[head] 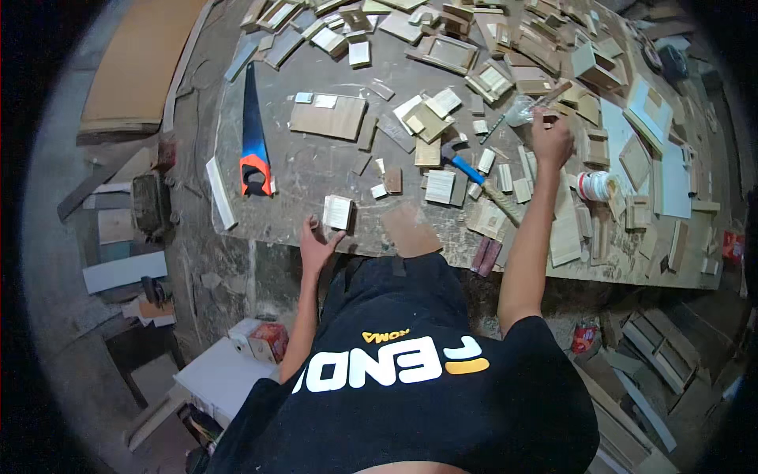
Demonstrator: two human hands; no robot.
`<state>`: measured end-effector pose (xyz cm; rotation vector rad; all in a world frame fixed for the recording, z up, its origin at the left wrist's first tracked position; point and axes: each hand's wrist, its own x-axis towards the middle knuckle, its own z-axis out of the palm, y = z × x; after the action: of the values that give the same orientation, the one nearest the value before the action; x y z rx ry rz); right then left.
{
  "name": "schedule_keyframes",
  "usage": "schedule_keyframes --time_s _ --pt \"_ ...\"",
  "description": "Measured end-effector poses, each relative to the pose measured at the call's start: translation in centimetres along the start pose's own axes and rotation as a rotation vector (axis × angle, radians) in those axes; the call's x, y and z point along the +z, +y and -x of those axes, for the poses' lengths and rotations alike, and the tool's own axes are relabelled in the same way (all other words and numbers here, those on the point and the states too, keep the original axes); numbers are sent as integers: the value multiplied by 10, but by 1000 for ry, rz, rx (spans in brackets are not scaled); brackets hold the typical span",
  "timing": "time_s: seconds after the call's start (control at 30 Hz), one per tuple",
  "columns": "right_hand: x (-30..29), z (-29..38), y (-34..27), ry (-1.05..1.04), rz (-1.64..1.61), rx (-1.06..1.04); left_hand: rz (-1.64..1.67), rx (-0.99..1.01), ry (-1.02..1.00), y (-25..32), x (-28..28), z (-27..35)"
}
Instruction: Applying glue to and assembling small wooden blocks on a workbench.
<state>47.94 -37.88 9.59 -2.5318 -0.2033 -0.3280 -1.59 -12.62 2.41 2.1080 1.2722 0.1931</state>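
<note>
My left hand (320,242) rests at the near edge of the workbench, thumb and fingers spread, just below a small light wooden block (337,213). My right hand (552,139) is stretched out to the right over the wood pieces, its fingers bent at a thin brown stick (554,93) beside a clear plastic container or bag (519,111); whether it grips the stick is unclear. Left of that arm lies a hammer (468,170) with a blue and wooden handle. A handsaw (251,124) with an orange and black handle lies on the left of the bench.
The workbench (284,222) holds many wood offcuts, a flat wooden board (328,115), a brown sheet piece (411,228) and dark red sticks (485,256). A white roll with red marks (594,186) stands right of my forearm. Boards and a white panel (225,379) lie below the bench.
</note>
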Motion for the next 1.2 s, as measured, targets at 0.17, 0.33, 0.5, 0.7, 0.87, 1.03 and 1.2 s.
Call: schedule_keyframes --time_s 0.17,0.33,0.5,0.7,0.87,1.03,1.2 --pt "-13 10 -16 4 -109 10 -60 63 -56 27 -12 -25" --pt "-16 12 -13 2 -58 26 -204 348 -255 22 -26 -54" --pt "-12 14 -1 40 -150 40 -166 499 -393 9 -32 -82" --pt "-32 27 19 149 -334 25 -141 583 -369 16 -32 -89" --pt "-59 60 10 168 -485 87 -151 622 -409 7 -30 -93" --pt "-84 86 2 195 -522 179 -175 659 -465 3 -29 -102" --pt "-100 102 -9 273 -542 172 -187 729 -523 5 -33 -107"
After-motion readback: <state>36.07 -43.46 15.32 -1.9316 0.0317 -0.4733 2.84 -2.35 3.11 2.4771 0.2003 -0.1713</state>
